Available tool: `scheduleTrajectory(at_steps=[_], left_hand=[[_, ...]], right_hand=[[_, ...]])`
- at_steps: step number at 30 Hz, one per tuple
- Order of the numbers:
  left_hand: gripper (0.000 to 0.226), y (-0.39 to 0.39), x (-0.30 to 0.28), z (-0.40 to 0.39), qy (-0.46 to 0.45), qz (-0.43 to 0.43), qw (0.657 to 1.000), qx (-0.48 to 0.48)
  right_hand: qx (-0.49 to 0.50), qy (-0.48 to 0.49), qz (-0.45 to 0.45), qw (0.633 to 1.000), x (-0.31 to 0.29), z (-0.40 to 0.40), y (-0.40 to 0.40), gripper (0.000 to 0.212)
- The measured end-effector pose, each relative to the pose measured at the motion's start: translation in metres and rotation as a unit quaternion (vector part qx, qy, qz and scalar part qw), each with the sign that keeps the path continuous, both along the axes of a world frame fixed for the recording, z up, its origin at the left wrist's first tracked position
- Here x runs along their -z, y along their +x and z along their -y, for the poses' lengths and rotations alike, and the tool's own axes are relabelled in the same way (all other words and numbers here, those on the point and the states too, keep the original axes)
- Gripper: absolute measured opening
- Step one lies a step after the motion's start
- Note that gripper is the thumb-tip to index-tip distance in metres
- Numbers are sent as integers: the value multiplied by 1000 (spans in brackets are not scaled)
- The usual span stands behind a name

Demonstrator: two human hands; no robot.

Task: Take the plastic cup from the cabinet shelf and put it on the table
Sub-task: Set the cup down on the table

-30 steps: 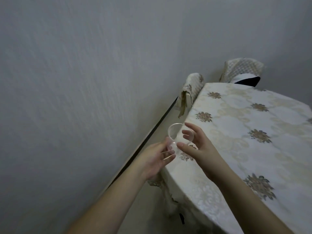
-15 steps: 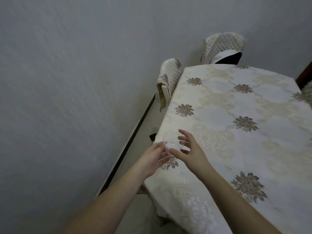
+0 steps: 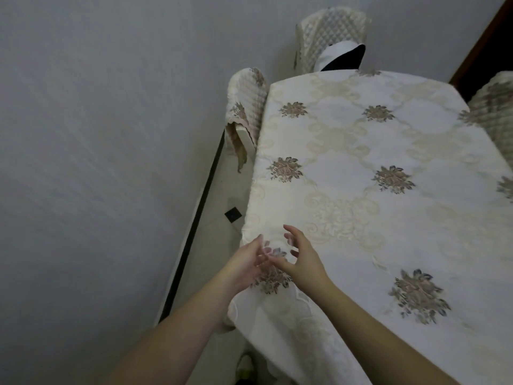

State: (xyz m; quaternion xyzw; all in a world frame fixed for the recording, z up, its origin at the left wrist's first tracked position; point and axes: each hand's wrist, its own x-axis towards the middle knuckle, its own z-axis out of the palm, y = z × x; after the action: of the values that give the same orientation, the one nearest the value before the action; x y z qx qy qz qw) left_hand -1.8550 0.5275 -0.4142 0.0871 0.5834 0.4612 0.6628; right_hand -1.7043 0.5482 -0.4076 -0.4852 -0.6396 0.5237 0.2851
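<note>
Cup (image 3: 273, 247) lower now, at table (image 3: 361, 218) corner; left hand (image 3: 244, 262), right hand (image 3: 299, 259) grip loosening, fingers spread

I see grey-white wall (image 3: 97, 134) left of table (image 3: 388, 218). Table wears cream cloth (image 3: 347, 151) with brown flower motifs. Quilted chair (image 3: 247, 107) tucked at table's left edge, second quilted chair (image 3: 330, 34) at far end, third (image 3: 497, 112) at right edge. Dark baseboard (image 3: 194, 226) between wall and pale floor (image 3: 222, 195). Light dim, even.
</note>
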Motion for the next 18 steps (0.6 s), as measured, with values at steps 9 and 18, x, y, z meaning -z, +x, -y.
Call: scheduleTrajectory(at_steps=[9, 18], left_hand=[[26, -46, 44, -51, -20, -108, 993, 44], [24, -49, 63, -67, -6, -104, 992, 73]], right_hand=[[52, -44, 30, 997, 37, -28, -44, 78], [79, -50, 53, 994, 56, -40, -48, 79]])
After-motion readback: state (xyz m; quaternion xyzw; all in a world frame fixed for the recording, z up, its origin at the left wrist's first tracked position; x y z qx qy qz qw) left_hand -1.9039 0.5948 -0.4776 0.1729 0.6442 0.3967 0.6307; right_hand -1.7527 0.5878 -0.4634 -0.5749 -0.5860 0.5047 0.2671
